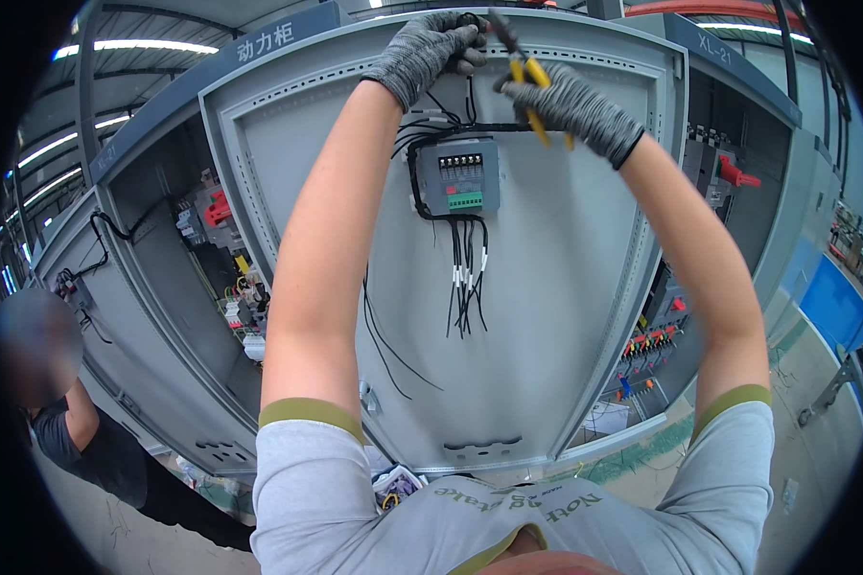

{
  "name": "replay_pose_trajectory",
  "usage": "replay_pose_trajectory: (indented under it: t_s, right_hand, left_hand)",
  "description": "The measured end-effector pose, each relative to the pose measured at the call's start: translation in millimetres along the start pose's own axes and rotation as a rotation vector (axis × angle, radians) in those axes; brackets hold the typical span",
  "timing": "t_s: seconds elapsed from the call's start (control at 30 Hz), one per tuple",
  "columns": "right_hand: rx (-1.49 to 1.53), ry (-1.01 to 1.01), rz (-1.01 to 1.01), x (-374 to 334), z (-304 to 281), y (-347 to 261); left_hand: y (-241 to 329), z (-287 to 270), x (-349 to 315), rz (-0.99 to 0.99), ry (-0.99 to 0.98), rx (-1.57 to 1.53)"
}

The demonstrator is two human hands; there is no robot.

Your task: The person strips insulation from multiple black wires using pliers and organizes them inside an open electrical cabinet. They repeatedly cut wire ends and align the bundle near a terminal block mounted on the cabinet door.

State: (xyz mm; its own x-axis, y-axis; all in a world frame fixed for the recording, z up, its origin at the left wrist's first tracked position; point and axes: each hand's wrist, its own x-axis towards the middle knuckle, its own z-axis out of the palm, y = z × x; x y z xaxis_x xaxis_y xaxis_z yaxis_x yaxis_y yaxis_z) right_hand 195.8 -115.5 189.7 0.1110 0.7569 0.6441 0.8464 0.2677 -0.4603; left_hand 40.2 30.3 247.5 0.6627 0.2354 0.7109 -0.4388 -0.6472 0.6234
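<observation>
My left hand [430, 56], in a grey knitted glove, is raised to the top edge of the grey cabinet door [566, 287]. Its fingers are closed round a black wire [470, 101] that runs down to the harness; the fingertips partly hide it. Just to the right, my right hand [577, 107], gloved alike, grips yellow-handled pliers [530, 75]. Their dark jaws point up, close beside my left fingertips. Below both hands a grey meter module [462, 177] with a green terminal plug [465, 200] sits on the door. Black wires with white markers [465, 278] hang under it.
Open cabinets with red-handled switches [738, 172] stand on both sides. At the far left a person [77, 422] reaches toward another door [96, 297]. Loose thin black wires [388, 345] dangle left of the module. A blue panel [834, 297] stands at right.
</observation>
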Motion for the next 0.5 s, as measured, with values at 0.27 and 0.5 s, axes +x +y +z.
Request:
replay_pose_trajectory:
  t_s: [0.27,0.5]
  right_hand:
    - [-0.018,-0.102,0.153,-5.3,35.6,12.3]
    - [0.211,-0.077,0.075,-6.1,30.6,28.2]
  left_hand:
    - [8.6,0.0,3.9,0.032,-0.02,0.049]
    - [11.0,10.6,-5.3,0.032,0.024,0.033]
